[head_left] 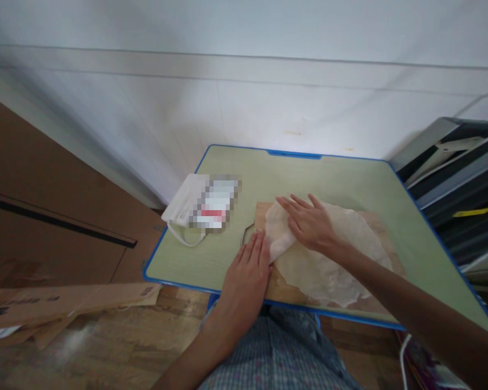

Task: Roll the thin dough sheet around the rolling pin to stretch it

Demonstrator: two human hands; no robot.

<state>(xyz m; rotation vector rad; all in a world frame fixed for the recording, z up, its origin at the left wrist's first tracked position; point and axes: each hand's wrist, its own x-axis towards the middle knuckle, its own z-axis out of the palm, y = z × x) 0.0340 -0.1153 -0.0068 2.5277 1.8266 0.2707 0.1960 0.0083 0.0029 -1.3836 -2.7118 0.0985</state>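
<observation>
A thin, pale sheet of dough [333, 271] covers most of a wooden board [287, 287] on the small table. Its left part is turned over into a thick fold or roll [281, 247]; whether anything lies inside it is hidden. My left hand [247, 271] rests at the left end of that fold, fingers straight and side by side, over the board's edge. On the upper left of the dough lies my right hand [309, 222], palm down with the fingers spread. Neither hand grips anything that I can see.
The green table [244, 157] has a blue rim and stands against a white wall. A phone [217, 203], blurred out, lies left of the board beside a white pouch-like item [183, 200] with a strap. Brown cardboard [65, 309] is at left, a dark rack [463, 168] at right.
</observation>
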